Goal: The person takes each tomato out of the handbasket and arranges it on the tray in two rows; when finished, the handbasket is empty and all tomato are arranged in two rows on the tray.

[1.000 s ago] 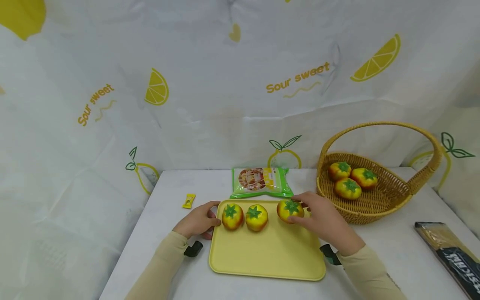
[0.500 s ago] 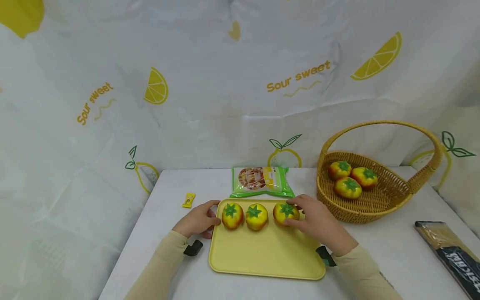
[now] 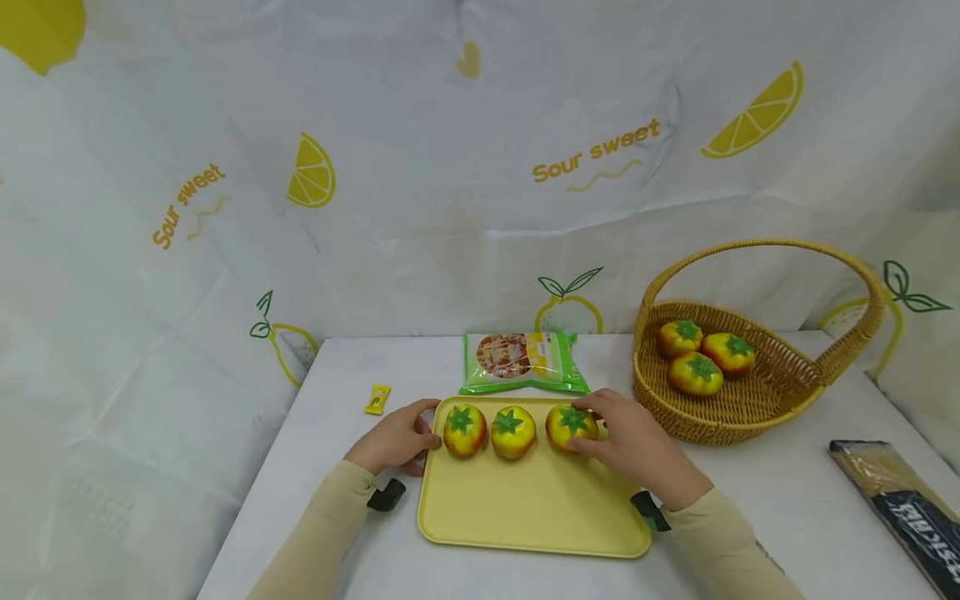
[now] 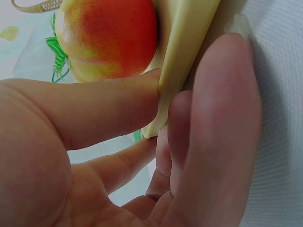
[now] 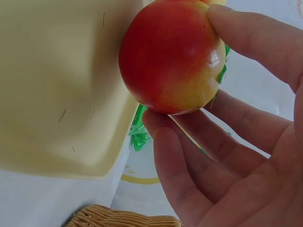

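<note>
A yellow tray lies at the table's near middle with three yellow-red toy tomatoes in a row along its far edge. My left hand pinches the tray's left rim, thumb on top and fingers beneath, beside the left tomato. The middle tomato stands free. My right hand grips the right tomato between thumb and fingers as it rests on the tray.
A wicker basket with a tall handle holds three more tomatoes at the right. A green snack bag lies behind the tray, a small yellow packet at the left, a dark package at the right edge.
My right hand has shifted its tomato slightly left and down onto the tray, in line with the other two. The left hand has stayed on the rim.
</note>
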Action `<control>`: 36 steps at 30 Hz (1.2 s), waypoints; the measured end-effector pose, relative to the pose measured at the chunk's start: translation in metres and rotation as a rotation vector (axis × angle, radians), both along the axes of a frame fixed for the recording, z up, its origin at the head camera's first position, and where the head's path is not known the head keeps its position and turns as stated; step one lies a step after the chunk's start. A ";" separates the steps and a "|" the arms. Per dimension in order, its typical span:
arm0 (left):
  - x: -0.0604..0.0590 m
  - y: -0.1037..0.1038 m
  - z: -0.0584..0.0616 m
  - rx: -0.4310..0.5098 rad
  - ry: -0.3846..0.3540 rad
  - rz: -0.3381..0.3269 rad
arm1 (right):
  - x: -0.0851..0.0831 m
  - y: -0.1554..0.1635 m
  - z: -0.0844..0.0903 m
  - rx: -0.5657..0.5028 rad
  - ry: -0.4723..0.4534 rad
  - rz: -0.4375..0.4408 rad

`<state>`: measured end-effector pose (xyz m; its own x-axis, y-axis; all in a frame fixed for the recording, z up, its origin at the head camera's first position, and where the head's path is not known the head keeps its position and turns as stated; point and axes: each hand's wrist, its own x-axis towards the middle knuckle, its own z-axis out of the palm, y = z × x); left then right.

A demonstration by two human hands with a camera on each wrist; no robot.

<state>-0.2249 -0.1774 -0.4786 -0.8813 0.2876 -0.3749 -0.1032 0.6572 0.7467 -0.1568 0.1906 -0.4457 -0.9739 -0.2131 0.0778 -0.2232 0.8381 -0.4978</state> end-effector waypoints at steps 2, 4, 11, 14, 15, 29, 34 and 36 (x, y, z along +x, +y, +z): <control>0.000 0.000 0.000 0.006 -0.002 0.001 | 0.000 0.000 0.000 0.005 -0.003 0.000; -0.001 0.000 -0.001 0.008 -0.003 0.000 | -0.001 0.000 0.000 0.009 -0.006 0.001; -0.001 0.000 -0.002 0.011 -0.005 0.001 | -0.002 0.001 -0.001 0.022 -0.008 -0.005; -0.001 0.000 -0.002 0.012 -0.003 0.001 | -0.002 0.001 -0.001 0.017 -0.008 -0.004; 0.000 0.000 -0.002 0.014 -0.005 0.006 | -0.002 0.001 -0.001 0.015 -0.008 -0.005; 0.002 0.002 0.004 -0.001 -0.002 0.014 | -0.001 0.000 0.000 0.007 -0.009 0.005; 0.003 0.003 0.005 -0.004 -0.004 0.014 | 0.000 0.000 0.001 0.008 -0.019 0.004; 0.003 0.003 0.005 -0.006 -0.004 0.014 | 0.000 0.000 0.001 0.006 -0.022 0.004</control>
